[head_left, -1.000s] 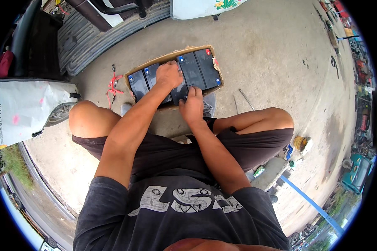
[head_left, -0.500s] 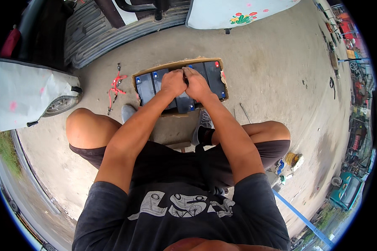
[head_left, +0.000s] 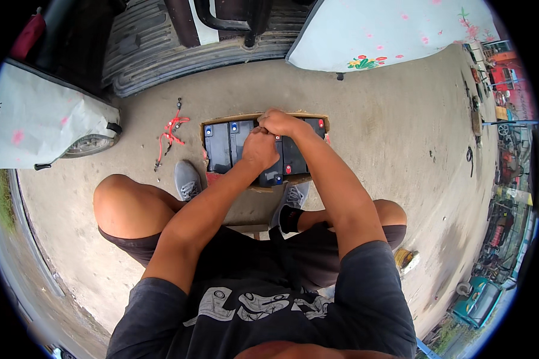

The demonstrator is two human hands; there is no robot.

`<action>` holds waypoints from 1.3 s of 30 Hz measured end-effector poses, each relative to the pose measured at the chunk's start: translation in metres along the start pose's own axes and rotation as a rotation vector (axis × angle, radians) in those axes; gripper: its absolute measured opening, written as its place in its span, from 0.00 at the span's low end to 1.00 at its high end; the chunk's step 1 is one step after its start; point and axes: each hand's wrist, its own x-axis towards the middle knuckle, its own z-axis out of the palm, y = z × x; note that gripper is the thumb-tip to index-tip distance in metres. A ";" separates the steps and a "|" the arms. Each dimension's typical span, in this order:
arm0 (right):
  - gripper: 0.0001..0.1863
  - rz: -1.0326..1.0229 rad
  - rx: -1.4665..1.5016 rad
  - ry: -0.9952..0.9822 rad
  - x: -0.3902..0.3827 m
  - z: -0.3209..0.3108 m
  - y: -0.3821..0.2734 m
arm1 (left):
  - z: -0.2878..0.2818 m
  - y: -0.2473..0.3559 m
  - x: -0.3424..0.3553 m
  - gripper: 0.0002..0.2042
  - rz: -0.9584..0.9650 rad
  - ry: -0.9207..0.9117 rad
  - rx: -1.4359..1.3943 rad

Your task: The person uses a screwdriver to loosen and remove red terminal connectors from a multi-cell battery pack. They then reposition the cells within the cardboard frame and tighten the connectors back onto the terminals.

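Observation:
Between my feet sits a cardboard box (head_left: 260,189) packed with several dark batteries (head_left: 217,149), which show blue and red terminals on top. My left hand (head_left: 261,149) is closed over the middle of the box, just above a battery (head_left: 271,177) at its near side. Against it and a little farther away, my right hand (head_left: 277,122) is also closed, by the box's far edge. The two fists touch or nearly touch. What lies inside their fingers is hidden.
Red cables (head_left: 172,128) with dark ends lie on the concrete floor left of the box. A vehicle's ribbed floor (head_left: 173,51) stands beyond, with white covered panels (head_left: 389,33) at either side. My grey shoes (head_left: 187,179) flank the box's near side.
My left hand has come nearer to me over the box, and my right hand has shifted toward its far edge. The whole view has tilted, so everything sits lower in it.

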 end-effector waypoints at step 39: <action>0.46 0.539 -0.004 -0.348 0.056 0.007 -0.035 | -0.005 -0.006 0.000 0.32 -0.010 -0.002 -0.132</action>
